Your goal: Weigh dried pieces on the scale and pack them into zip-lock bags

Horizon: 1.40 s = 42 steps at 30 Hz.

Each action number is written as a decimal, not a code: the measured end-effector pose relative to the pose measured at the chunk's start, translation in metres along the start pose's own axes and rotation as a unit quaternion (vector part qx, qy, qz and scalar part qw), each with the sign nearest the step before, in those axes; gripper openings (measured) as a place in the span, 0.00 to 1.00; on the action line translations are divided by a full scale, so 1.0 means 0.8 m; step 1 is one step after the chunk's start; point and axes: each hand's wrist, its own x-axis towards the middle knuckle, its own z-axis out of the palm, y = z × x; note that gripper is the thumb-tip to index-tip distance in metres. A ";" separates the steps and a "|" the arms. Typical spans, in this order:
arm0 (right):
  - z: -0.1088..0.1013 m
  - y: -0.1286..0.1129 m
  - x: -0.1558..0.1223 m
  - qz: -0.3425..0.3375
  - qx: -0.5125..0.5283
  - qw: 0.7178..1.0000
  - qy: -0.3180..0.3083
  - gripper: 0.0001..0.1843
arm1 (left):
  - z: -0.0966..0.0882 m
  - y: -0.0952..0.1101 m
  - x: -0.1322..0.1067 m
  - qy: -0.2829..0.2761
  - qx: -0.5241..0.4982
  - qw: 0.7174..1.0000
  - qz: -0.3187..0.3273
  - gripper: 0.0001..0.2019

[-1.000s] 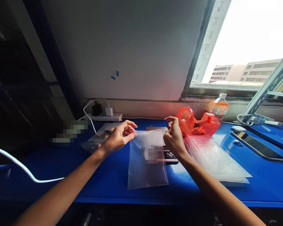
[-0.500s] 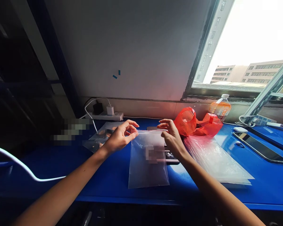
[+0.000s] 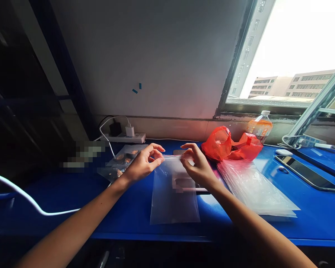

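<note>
A clear zip bag (image 3: pixel 174 206) hangs upright between my hands, its top edge level with my fingertips. My left hand (image 3: pixel 145 160) pinches the bag's top left corner between thumb and forefinger. At the top edge, towards the right corner, the thumb and fingers of my right hand (image 3: pixel 197 163) are closed on the zip strip. Behind the bag lies a flat pinkish thing (image 3: pixel 199 190), mostly hidden, so its kind is unclear. Left of my left hand lie clear bags with small brownish pieces inside (image 3: pixel 124 158).
To the right, a stack of clear bags (image 3: pixel 261 190) lies by a red plastic bag (image 3: pixel 219 143). A phone (image 3: pixel 307 173), a white earphone case (image 3: pixel 284 152) and an orange drink bottle (image 3: pixel 260 126) are farther right. A power strip (image 3: pixel 136 137) stands by the wall; a white cable (image 3: pixel 36 204) crosses the left.
My right hand has slid left along the bag's top edge, towards my left hand, and its fingers have closed more. My left hand keeps its hold on the corner.
</note>
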 end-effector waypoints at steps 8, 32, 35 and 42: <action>0.001 -0.001 -0.002 -0.015 -0.002 1.000 -0.012 0.19 | 0.000 -0.004 0.002 -0.008 -0.006 1.000 -0.008 0.11; 0.005 0.000 -0.003 0.003 -0.029 0.999 -0.016 0.19 | 0.011 -0.009 0.001 0.019 0.001 1.000 0.001 0.11; 0.005 0.000 -0.003 0.008 -0.045 0.999 -0.014 0.19 | 0.012 -0.008 -0.001 0.032 -0.005 0.999 0.005 0.12; 0.000 0.006 0.002 0.048 -0.043 0.998 0.005 0.18 | 0.006 0.001 0.002 0.029 -0.071 0.996 -0.050 0.16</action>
